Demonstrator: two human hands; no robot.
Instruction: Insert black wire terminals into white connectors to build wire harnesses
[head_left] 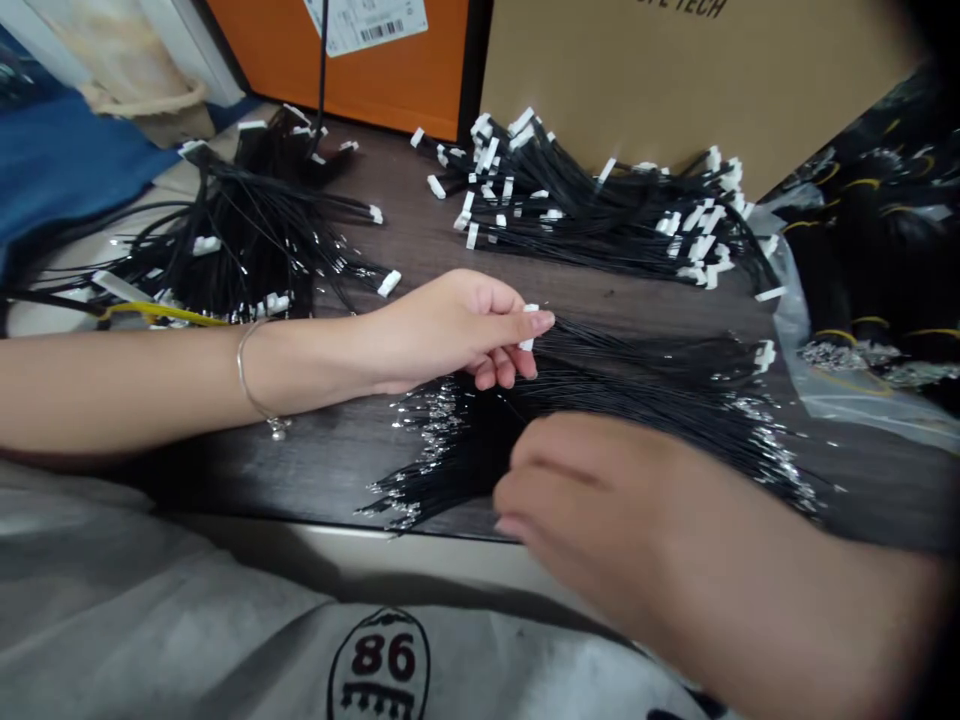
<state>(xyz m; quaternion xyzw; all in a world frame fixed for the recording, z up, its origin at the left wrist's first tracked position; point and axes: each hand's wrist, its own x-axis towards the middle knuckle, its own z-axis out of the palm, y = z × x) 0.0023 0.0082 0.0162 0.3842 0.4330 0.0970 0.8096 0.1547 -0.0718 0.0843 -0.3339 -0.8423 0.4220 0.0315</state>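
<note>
My left hand (pixel 450 335) pinches a small white plastic connector (pixel 529 327) between thumb and fingertips. That connector ends a loose bundle of thin black wires (pixel 637 385) fanned over the dark wood tabletop (pixel 247 470). Bare crimped metal terminals glint at the bundle's far ends. My right hand (pixel 600 500) lies blurred over the near part of the wires, fingers curled and touching them. Whether it grips any wires is hidden. A thin metal bracelet (pixel 251 385) circles my left wrist.
Two more piles of black wires with white connectors lie behind, one at the back left (pixel 247 250), one at the back right (pixel 600 210). A plastic bag of bundled wires (pixel 847 270) sits at right. A cardboard box (pixel 675 70) and orange case (pixel 360 80) stand behind the table.
</note>
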